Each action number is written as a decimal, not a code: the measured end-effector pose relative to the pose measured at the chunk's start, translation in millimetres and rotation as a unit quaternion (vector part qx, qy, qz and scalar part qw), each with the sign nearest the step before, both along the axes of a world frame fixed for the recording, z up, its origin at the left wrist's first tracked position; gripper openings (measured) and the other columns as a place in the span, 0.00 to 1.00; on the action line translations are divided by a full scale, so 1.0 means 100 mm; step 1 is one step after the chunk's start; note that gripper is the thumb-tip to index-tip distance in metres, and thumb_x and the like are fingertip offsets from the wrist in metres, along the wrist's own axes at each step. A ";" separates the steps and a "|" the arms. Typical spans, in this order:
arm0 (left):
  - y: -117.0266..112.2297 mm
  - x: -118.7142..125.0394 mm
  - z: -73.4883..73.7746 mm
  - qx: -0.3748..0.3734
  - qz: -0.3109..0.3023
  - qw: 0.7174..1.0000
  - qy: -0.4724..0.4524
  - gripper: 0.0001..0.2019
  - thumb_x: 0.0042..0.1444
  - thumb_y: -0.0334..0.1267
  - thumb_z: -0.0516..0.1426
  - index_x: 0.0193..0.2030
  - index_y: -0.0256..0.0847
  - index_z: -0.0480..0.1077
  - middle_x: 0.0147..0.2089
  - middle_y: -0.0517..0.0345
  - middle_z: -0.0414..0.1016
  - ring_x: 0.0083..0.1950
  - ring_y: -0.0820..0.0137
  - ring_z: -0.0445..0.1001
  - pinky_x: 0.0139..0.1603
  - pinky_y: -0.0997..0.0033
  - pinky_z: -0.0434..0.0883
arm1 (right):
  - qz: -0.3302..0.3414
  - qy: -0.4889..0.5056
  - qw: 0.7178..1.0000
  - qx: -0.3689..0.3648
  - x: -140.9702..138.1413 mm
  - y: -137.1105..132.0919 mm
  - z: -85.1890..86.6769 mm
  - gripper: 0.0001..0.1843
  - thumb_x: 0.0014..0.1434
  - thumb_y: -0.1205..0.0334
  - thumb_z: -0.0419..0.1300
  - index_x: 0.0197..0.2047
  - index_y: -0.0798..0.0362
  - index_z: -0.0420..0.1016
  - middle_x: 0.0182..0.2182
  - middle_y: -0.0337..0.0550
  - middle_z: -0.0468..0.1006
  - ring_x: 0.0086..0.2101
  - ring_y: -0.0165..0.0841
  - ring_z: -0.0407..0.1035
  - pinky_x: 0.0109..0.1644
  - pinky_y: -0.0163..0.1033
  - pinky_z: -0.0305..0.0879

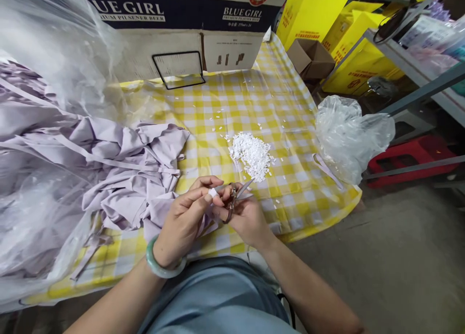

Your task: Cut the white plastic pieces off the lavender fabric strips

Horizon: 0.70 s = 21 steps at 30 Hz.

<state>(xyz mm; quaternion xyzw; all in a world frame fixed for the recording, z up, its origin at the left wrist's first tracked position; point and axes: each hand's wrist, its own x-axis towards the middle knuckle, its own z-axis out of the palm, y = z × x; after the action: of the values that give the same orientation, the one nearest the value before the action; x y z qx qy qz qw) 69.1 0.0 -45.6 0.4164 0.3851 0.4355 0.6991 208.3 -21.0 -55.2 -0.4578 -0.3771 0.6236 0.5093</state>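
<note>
You bent both hands to close work on the near side of a pile point(252, 155) of small white pieces. Your left hand point(189, 208), just short of the pile and slightly to its left, was closed in a pinch, a white tag point(212, 192) caught between thumb and fingers. Your right hand point(249, 218), directly on the near side of the pile, gripped the scissors point(244, 189), their blades angled away from you toward the pile's near edge. Lilac fabric showed between your hands; whether it was joined to the tag could not be told.

Left of the pile, lilac cloth point(123, 174) lay in a broad heap, running up behind your left hand, with clear film point(72, 58) draped over its far left side. A green bangle point(162, 265) circled your left wrist, to the left of the pile and nearer you. Stray white bits dotted the yellow-checked tablecloth point(290, 101) all around the pile. Well beyond the pile and to its left, a black wire stand point(178, 87) stood before a large Blue Girl carton point(232, 48). Right of the pile, a thin strap point(327, 171) lay beside a clear bag point(350, 135); farther right was a red stool point(414, 159). Yellow bags point(312, 12) stood beyond the pile to the right.
</note>
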 end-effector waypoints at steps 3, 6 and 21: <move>0.01 0.03 0.05 0.007 0.009 1.000 0.003 0.14 0.63 0.39 0.57 0.27 0.38 0.76 0.48 0.51 0.69 0.46 0.67 0.71 0.46 0.72 0.71 | -0.021 0.009 0.999 -0.046 -0.13 -0.05 -0.10 0.21 0.46 0.52 0.72 0.34 0.50 0.64 0.29 0.34 0.69 0.30 0.28 0.66 0.37 0.34 0.67; 0.02 0.06 0.05 -0.003 0.031 0.999 0.021 0.15 0.63 0.39 0.56 0.26 0.37 0.73 0.45 0.52 0.67 0.32 0.74 0.65 0.30 0.75 0.66 | -0.005 -0.029 0.998 -0.063 -0.09 -0.14 -0.14 0.20 0.50 0.50 0.69 0.37 0.50 0.65 0.29 0.34 0.70 0.30 0.30 0.67 0.37 0.36 0.67; -0.03 0.07 -0.09 0.096 -0.038 0.991 0.085 0.14 0.66 0.38 0.52 0.29 0.40 0.71 0.47 0.52 0.64 0.50 0.64 0.64 0.40 0.72 0.65 | 0.097 -0.478 0.853 0.188 0.54 -0.19 0.08 0.23 0.51 0.43 0.67 0.24 0.49 0.62 0.21 0.38 0.70 0.28 0.34 0.63 0.35 0.40 0.58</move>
<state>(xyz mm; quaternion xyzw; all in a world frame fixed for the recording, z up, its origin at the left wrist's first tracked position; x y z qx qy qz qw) 76.3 -3.2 -54.4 0.5314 0.3833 0.4065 0.6368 261.9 -40.0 -46.9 -0.5555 -0.7268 0.2916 0.2796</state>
